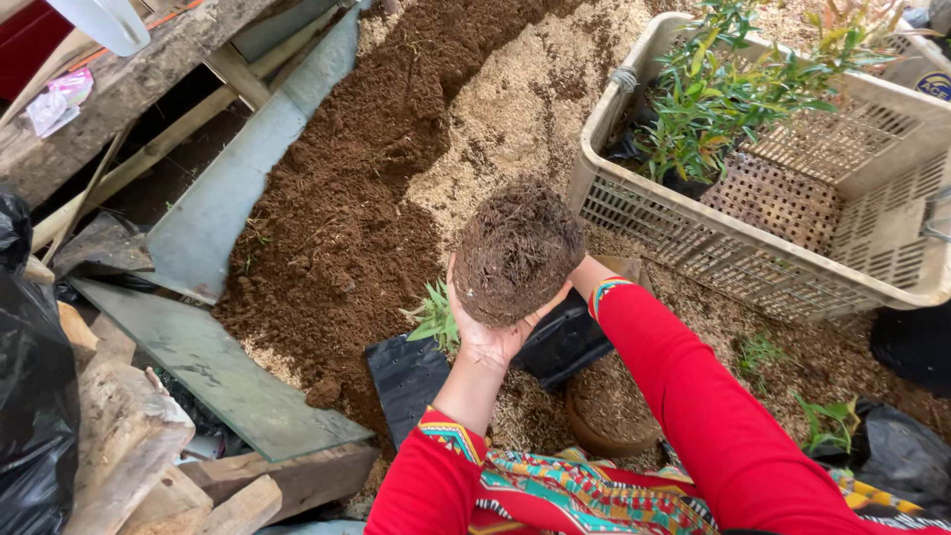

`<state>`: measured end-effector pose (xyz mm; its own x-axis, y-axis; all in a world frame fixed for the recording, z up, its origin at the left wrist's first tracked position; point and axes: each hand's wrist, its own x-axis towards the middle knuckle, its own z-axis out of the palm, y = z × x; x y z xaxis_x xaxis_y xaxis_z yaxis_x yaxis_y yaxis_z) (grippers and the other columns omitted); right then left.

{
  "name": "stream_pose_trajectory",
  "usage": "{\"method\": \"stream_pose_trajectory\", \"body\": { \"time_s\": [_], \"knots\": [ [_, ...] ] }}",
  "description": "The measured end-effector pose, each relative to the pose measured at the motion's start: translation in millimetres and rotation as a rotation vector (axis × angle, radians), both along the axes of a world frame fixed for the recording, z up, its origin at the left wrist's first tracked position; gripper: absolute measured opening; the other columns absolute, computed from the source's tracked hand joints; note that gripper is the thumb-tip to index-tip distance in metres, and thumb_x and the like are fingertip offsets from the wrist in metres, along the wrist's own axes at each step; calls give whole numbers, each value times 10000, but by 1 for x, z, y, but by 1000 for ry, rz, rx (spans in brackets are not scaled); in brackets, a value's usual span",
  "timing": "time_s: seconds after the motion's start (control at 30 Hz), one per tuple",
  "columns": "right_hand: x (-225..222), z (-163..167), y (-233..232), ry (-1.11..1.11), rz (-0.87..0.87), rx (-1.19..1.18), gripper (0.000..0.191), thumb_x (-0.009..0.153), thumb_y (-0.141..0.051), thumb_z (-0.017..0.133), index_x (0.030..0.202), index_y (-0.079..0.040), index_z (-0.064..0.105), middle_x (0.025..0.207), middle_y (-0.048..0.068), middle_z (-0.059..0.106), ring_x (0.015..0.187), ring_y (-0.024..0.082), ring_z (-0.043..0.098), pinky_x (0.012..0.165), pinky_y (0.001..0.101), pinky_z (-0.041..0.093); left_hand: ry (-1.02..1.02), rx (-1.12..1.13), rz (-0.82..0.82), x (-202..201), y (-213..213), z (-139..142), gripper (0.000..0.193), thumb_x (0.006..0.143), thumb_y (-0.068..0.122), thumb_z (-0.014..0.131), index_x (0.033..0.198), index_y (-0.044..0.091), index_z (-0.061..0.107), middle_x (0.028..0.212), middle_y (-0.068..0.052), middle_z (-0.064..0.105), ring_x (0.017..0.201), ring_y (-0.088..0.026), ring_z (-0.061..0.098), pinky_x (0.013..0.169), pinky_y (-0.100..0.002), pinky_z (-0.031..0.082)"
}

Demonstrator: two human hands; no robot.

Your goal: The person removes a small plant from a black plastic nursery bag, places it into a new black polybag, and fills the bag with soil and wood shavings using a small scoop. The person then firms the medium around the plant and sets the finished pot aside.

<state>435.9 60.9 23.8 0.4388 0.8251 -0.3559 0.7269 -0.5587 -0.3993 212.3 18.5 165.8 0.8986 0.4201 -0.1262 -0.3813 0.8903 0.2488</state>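
Hands both raised over the ground, wrists bent back, red sleeves with patterned cuffs reaching forward from the bottom edge of the view. Left hand (pixel 492 332) palm-up, fingers spread and curled under a root ball (pixel 517 250) of dark, fibrous soil; this is the grip, and it is full, cupping the ball from below. Right hand (pixel 575 280) mostly hidden behind the ball; only the wrist and heel show, pressed against the ball's right side. Whether its fingers wrap the far side cannot be told.

Root ball: rounded, loose-surfaced, sits upright in the grip, held clear of the ground.

Relative to the grip:
- Directly beneath and slightly toward the body: black plastic bag (pixel 560 342), crumpled; a flatter black piece (pixel 406 376) just left of it.
- Just left of the left hand: small green seedling (pixel 434 317) lying on the soil.
- Below the right forearm: round brown pot (pixel 609 406) filled with husk mix.
- Beyond the grip: pile of dark brown soil (pixel 337 228) to the far left, pale husk heap (pixel 515 109) straight ahead, the two touching along a ragged border.
- Far right of the grip: beige slotted crate (pixel 792 267) holding leafy green plants (pixel 713 99) in its left end.
- Well left: grey boards (pixel 218 367) and weathered timber.
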Motion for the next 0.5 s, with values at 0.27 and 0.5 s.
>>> {"method": "stream_pose_trajectory", "body": {
  "time_s": [0.27,0.5],
  "knots": [
    [36,-13,-33,91,122,-250,483,928,-378,697,1307,-77,688,1272,169,701,1137,335,689,930,422,585,-8,14,9,-7,13,-4,944,858,785,489,1538,132,433,1536,-204,481,1353,-440,515,1078,-675,433],
    [33,70,-94,-345,465,-184,503,931,-443,721,1125,21,739,1042,189,773,985,333,727,905,410,569,-55,-25,5,-8,8,6,951,846,770,508,1539,123,423,1532,-223,471,1359,-455,501,1100,-697,394]
  ]
}}
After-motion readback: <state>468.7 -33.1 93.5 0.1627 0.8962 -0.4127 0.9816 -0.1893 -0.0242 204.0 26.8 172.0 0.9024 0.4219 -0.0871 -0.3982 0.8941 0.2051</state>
